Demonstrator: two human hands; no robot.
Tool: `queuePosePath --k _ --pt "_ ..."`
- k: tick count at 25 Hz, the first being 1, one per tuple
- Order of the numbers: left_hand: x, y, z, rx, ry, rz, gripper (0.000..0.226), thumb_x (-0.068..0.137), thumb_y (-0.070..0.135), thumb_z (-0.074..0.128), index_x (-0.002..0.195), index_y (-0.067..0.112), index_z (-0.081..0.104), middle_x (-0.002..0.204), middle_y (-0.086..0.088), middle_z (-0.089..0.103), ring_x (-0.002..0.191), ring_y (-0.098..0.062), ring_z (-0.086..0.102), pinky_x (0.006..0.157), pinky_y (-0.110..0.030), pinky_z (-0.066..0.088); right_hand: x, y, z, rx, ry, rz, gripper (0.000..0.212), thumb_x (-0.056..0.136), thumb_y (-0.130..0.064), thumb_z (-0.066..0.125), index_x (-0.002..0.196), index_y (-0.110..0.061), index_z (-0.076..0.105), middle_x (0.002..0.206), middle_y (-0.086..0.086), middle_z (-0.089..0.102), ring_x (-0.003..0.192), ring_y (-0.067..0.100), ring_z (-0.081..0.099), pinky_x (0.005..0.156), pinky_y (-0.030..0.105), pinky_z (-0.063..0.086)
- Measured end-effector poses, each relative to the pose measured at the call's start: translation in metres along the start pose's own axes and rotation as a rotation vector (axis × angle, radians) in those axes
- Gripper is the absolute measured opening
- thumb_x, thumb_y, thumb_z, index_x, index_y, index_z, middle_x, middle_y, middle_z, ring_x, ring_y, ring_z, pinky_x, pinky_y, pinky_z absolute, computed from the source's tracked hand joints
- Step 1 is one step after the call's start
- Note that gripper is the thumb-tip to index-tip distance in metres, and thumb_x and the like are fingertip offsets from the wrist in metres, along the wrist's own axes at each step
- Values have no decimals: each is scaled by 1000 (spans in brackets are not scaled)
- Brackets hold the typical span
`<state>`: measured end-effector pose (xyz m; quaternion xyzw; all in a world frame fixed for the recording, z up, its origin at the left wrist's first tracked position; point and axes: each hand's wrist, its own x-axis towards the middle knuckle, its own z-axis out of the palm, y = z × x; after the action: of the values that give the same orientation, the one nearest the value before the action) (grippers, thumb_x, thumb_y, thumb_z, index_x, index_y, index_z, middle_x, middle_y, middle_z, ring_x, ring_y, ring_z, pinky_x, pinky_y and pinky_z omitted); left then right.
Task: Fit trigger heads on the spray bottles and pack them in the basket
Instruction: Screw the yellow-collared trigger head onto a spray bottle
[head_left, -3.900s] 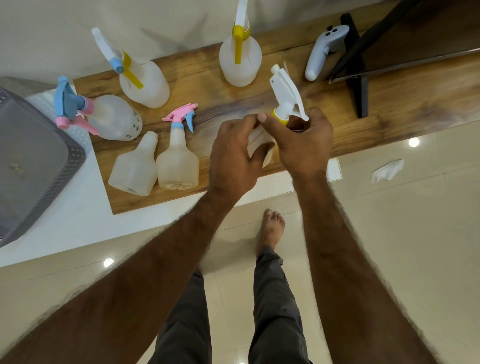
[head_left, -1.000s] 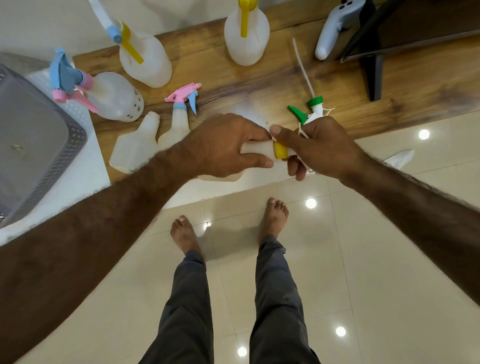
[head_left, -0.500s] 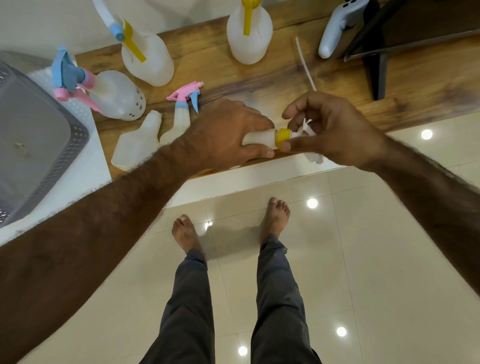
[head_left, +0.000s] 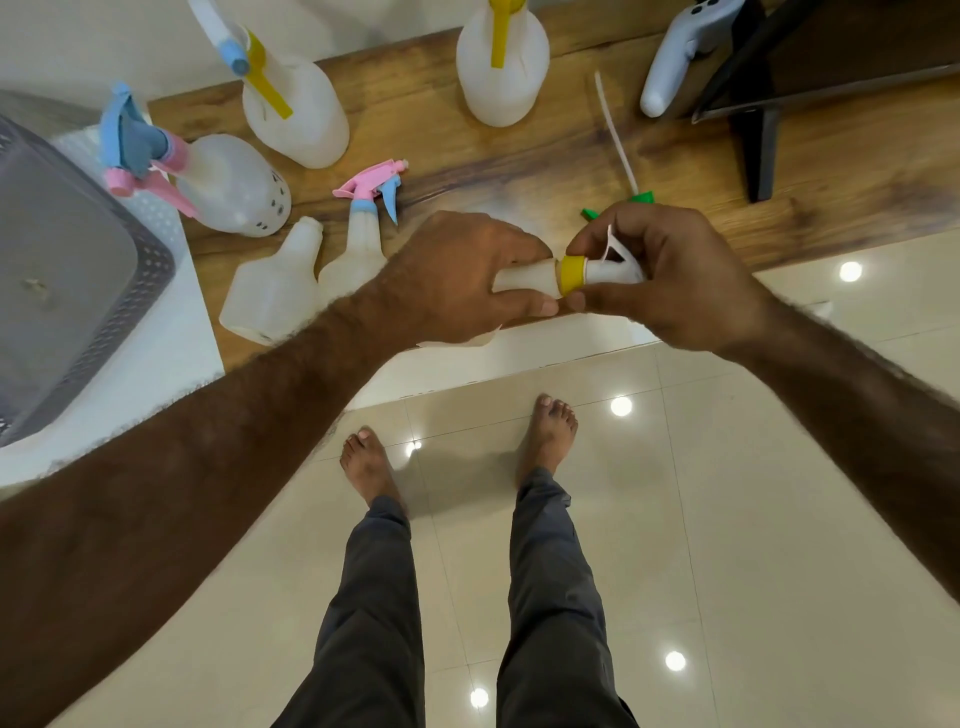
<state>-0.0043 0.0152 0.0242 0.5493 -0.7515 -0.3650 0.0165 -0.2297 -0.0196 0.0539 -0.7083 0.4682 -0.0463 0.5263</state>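
Hands: left hand (head_left: 467, 278) is wrapped around the neck of a pale spray bottle (head_left: 524, 276) held sideways; right hand (head_left: 670, 275) is closed on the white trigger head (head_left: 613, 265), fingertips pinching its yellow collar (head_left: 571, 273).
Held bottle: at the front edge of the wooden shelf (head_left: 519, 156) — most of its body is hidden under the left hand.
Green piece: a green trigger part (head_left: 641, 197) peeks out just behind the right hand, a white dip tube (head_left: 615, 132) running back from it along the shelf.
Left of the held bottle: a bottle with pink and blue head (head_left: 363, 234), and beside it a bare bottle (head_left: 270, 286) with no head, lying on its side.
Further left: a round bottle with blue and pink head (head_left: 228, 182) on its side.
Back of shelf: two upright bottles, one with yellow and blue head (head_left: 291, 104), one with yellow head (head_left: 501, 62).
Basket: grey basket (head_left: 156, 270) at the shelf's left end (nothing clearly visible inside).
Right of shelf: a white controller (head_left: 675, 57) leaning by a dark stand (head_left: 758, 130).
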Motion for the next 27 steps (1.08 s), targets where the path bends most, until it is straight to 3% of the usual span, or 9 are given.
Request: queuePosePath --k 3,6,8,12,15,19,22,25,27 --pt "-1 -1 1 -35 -63 18 55 92 59 60 135 26 65 129 4 72 110 -16 63 94 -32 48 -2 -2 1 -120 3 -144 28 83 -3 82 108 -6 71 101 5 74 83 4 66 79 17 56" --pt "1 -5 -4 -207 -175 -19 54 88 56 65 131 23 69 121 4 75 101 -13 65 87 -32 53 -1 -6 -1 -172 -41 -257 24 84 -4 81 106 -3 74 99 9 76 87 14 69 80 34 57" --pt "1 -8 -9 -345 -272 -34 51 83 57 67 124 28 73 108 11 77 94 -7 69 80 -21 57 0 -8 -3 -226 -51 -352 25 84 -6 82 108 -4 76 103 9 77 94 21 71 86 39 59" --pt "-5 -15 -20 -561 -478 -82 41 67 65 66 103 48 70 99 22 77 89 2 72 67 -8 55 -3 -11 1 -135 -86 -374 26 83 -8 81 109 -7 75 107 3 76 99 10 71 92 21 56" --pt "-8 -16 -19 -555 -558 -107 43 66 65 66 104 47 71 99 25 77 89 4 71 65 -7 54 -2 -11 1 -76 -158 -266 25 83 -14 83 106 -11 75 99 -2 76 93 9 70 80 15 55" --pt "-7 -5 -5 -454 -204 -69 34 86 47 73 117 33 74 93 23 73 82 0 65 69 -10 46 7 -9 3 -66 -120 -15 33 88 -43 73 81 -10 73 64 -1 73 56 8 70 54 18 55" --pt "-6 1 5 -234 -51 -70 44 89 50 69 125 25 71 110 10 74 88 -6 57 76 -22 41 13 -7 5 -21 -65 288 50 85 -59 69 74 -10 72 60 5 74 48 11 69 49 19 55" --pt "0 0 4 -145 -22 -59 49 91 53 65 131 24 68 124 4 73 100 -8 54 86 -28 43 11 -10 -2 101 -77 190 48 74 -36 86 112 -11 67 89 -1 72 72 4 68 58 15 55" --pt "3 -1 -1 -179 20 -43 50 91 54 65 131 25 68 123 3 73 101 -9 56 87 -28 44 11 -10 -1 55 -61 63 42 78 -5 86 114 -6 65 98 1 67 80 3 66 69 23 60"
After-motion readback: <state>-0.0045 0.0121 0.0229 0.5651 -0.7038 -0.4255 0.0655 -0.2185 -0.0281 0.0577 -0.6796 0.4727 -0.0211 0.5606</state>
